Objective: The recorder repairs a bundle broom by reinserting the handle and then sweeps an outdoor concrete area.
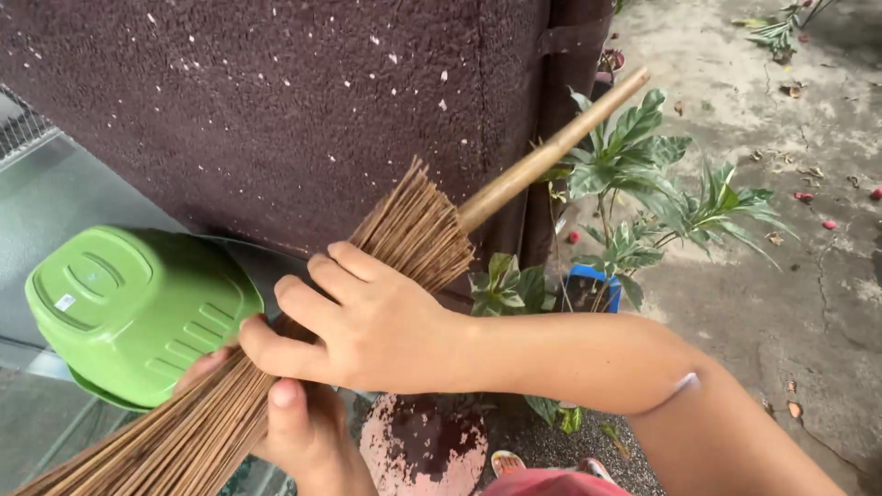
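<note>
Soft, even daylight fills the scene, as on a cloudy day outdoors. No hard shadows are cast and no strong glare is seen. The concrete ground (781, 276) at the right is lit brightest, while the dark brown wall (276, 110) is kept dim. The green plastic tub (129, 303) shows only a gentle shine. Most things are seen sharp; slight bending is noticed near the edges

We lose broom (276, 367) bristle tips past bottom-left edge. Our left hand (308, 432) mostly hidden under bristles and right hand (367, 321); only thumb, some fingertips show. Blue pot (593, 287) half hidden behind leaves. We can't tell what the red cloth (551, 482) cut by bottom edge is.
</note>
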